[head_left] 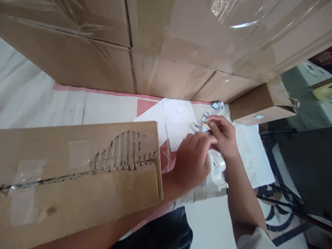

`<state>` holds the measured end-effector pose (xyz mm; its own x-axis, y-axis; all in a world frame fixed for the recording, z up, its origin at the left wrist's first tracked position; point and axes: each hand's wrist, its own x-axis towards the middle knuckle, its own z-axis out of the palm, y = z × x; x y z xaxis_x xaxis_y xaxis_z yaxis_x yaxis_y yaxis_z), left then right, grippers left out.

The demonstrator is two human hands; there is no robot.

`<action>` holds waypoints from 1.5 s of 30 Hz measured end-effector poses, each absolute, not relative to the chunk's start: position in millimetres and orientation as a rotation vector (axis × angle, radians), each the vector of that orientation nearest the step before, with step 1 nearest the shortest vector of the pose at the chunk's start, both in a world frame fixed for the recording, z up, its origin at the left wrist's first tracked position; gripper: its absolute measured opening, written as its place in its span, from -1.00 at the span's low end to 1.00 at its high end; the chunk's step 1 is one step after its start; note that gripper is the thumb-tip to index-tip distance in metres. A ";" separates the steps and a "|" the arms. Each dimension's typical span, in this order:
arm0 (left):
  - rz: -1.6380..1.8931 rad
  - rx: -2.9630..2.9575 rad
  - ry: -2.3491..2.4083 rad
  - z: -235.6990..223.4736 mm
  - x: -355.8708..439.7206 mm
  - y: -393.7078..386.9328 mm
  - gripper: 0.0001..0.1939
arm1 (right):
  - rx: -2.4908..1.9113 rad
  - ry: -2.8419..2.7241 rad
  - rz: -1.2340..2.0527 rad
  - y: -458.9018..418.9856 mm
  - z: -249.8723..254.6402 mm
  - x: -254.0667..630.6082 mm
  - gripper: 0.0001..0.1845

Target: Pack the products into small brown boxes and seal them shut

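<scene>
My right hand [223,135] pinches a small pale-yellow and white paper cutout [206,127] between thumb and fingers. Just below it, my left hand [194,154] is closed with its fingers curled, slightly blurred; whatever it may hold is hidden. Beneath the hands stands a white plastic tape dispenser [217,168], partly covered by my left hand. Several small cutouts with blue edges [203,118] lie on the cloth beyond my fingertips. A sheet of white paper [178,119] with faint marks lies left of them, overlapping another sheet.
A large taped cardboard box [77,186] fills the lower left, over my left forearm. Stacked cartons in clear wrap [171,76] wall off the far side. A smaller carton [259,103] sits at the right, near a dark chair-like frame [306,166].
</scene>
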<state>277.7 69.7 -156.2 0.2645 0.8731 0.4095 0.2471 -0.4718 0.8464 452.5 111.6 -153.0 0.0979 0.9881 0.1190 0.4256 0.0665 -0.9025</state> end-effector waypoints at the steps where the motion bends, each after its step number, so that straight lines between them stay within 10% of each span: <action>1: 1.181 1.876 1.170 -158.1 287.3 77.7 -0.68 | -1.474 -1.452 0.811 112.1 -153.4 452.0 -0.79; 45: 1.005 1.822 1.367 -184.0 296.0 114.4 -0.84 | -1.349 -1.967 0.446 109.8 -146.1 466.3 -0.86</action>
<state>296.0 114.4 -184.0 0.1662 0.9661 0.1975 0.4764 -0.2541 0.8417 466.3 109.8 -146.1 -0.2128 0.9114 0.3522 0.6701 0.3985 -0.6262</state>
